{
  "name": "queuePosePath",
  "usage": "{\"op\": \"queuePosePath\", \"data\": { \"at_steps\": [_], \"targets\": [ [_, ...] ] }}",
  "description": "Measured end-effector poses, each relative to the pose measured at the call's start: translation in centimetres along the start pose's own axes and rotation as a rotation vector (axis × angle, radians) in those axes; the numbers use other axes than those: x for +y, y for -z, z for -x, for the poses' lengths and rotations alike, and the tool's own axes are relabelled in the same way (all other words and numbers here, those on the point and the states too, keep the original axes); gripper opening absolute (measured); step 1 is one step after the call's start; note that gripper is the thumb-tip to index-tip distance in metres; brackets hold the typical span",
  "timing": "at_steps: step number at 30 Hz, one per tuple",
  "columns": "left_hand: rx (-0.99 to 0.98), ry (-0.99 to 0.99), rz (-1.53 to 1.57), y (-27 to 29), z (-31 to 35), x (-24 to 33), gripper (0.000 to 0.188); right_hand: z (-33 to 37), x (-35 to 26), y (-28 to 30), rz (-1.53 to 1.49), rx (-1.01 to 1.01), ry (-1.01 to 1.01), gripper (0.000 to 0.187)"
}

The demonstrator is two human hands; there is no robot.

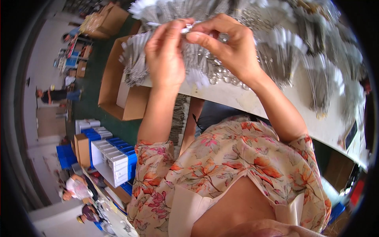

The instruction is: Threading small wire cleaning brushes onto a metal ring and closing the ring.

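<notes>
Both of my hands are raised close together over the table's near edge. My left hand [166, 57] pinches a small shiny silvery piece [187, 29] between thumb and fingers. From the other side, my right hand [233, 49] closes its thumb and forefinger on the same piece. Its exact kind is too small to make out. Beneath and around the hands lie bundles of thin grey metal wire stems with white ends [280, 49]. Loose shiny loop-like metal bits [225, 76] lie on the table just below my right wrist.
More wire bundles [321, 85] cover the white table [244, 96] to the right, with a phone [351, 134] near its edge. An open cardboard box [112, 85] stands left. Blue and white crates [110, 162] sit lower left. Other people [79, 187] work farther off.
</notes>
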State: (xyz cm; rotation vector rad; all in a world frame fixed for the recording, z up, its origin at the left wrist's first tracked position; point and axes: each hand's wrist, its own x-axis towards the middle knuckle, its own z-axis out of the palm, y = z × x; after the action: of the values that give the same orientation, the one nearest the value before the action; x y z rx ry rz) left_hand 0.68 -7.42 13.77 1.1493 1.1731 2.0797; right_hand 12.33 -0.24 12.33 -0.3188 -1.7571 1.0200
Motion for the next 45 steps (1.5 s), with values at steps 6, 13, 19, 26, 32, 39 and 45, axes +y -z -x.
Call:
{"op": "queuePosePath", "data": {
  "at_steps": [6,13,19,26,32,39,45],
  "targets": [
    [-0.208,0.205,-0.408,1.8,1.5,1.6,0.018,0.9,-0.3,-0.7,-0.399,-0.108,-0.417,0.011],
    [-0.714,0.036,-0.802,7.4,4.7,1.5,0.022,4.8,4.7,-1.2,-0.857,-0.606,-0.907,0.016],
    [-0.819,0.103,-1.117,15.2,10.6,-3.5,0.012,7.5,4.6,-2.5,-0.466,-0.778,-0.910,0.019],
    [-1.007,0.607,-1.322,24.1,20.7,-15.1,0.017,12.1,8.0,2.3,-0.481,-0.414,-1.139,0.019],
    [-0.901,0.309,-1.773,37.1,29.3,-19.2,0.021,13.1,8.0,2.9,-0.566,-0.294,-1.177,0.016],
    [-0.986,0.939,-0.882,26.8,21.9,-15.4,0.023,11.8,9.0,2.5,-0.532,-0.348,-1.188,0.020],
    [-1.060,0.954,-0.400,17.4,4.9,-5.1,0.022,7.4,8.4,6.7,-0.430,-0.284,-1.090,0.022]
  ]
}}
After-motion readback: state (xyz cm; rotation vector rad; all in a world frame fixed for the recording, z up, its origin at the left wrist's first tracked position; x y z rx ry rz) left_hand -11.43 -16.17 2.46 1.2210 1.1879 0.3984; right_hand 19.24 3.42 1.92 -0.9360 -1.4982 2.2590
